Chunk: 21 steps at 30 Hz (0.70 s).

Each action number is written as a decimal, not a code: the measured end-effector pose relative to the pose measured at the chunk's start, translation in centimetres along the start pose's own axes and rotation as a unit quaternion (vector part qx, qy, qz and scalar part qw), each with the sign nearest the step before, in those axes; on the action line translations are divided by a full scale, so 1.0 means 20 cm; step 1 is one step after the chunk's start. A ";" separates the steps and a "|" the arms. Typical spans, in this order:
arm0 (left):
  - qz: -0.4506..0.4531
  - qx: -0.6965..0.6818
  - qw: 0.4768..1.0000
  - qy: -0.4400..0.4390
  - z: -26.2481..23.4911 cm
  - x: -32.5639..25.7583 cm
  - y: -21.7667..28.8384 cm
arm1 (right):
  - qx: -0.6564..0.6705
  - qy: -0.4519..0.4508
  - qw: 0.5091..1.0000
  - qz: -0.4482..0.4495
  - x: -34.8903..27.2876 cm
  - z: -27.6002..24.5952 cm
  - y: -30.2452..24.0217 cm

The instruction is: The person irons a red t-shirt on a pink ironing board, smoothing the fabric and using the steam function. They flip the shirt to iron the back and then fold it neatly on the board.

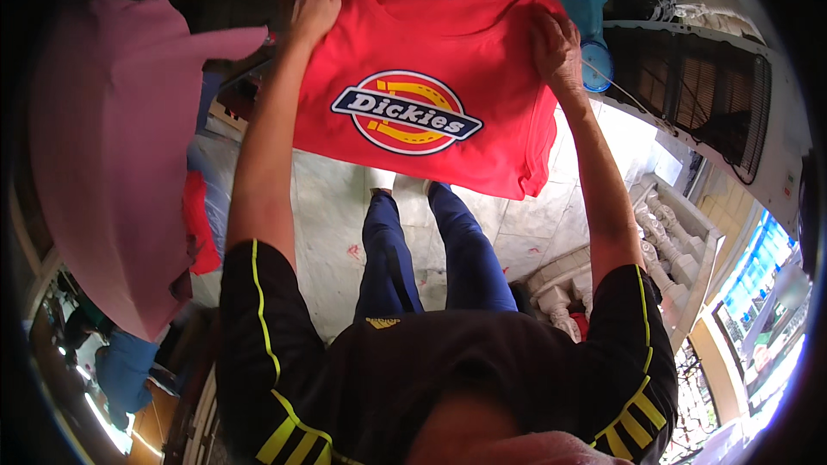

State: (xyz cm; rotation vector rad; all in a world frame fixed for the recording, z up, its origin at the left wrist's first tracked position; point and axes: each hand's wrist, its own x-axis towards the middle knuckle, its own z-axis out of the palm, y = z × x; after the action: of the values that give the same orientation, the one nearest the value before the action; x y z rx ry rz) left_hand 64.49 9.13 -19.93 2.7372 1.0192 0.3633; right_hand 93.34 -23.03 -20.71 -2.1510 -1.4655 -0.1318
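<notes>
A red T-shirt [405, 43] with a round printed emblem on its chest is stretched out between my two hands, in front of me above the floor. My left hand [319, 2] grips its left side near the shoulder, fingers curled over the cloth. On the opposite side my right hand [558, 50] holds the cloth, its fingers bent against the fabric. The neckline with a small dark label lies toward the far end. Part of the shirt's far edge runs out of view.
Pink cloth [112, 164] drapes at the left, with a red cloth [200, 224] beside it. A pale machine with a dark grille [689, 90] stands at the right. Near it is a blue container [581, 9]. White balusters [668, 232] line the lower right. Pale tiles [332, 198] cover the floor.
</notes>
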 end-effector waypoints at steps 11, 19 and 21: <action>-0.044 -0.007 0.999 0.032 0.01 -0.62 0.62 | -0.006 -0.060 0.997 0.052 -0.35 -0.14 -0.32; -0.008 -0.153 0.976 -0.154 -0.14 -1.51 1.11 | -0.024 -0.111 0.992 0.057 -0.50 -0.19 -0.47; 0.013 -0.207 0.968 -0.141 -0.22 -1.66 1.12 | -0.001 -0.115 0.993 0.000 -0.49 -0.20 -0.58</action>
State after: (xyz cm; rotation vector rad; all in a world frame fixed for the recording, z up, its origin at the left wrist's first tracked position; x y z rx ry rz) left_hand 52.62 -29.08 -15.08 2.3402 0.7369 0.1587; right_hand 79.90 -29.98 -16.58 -2.2273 -1.5910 0.1193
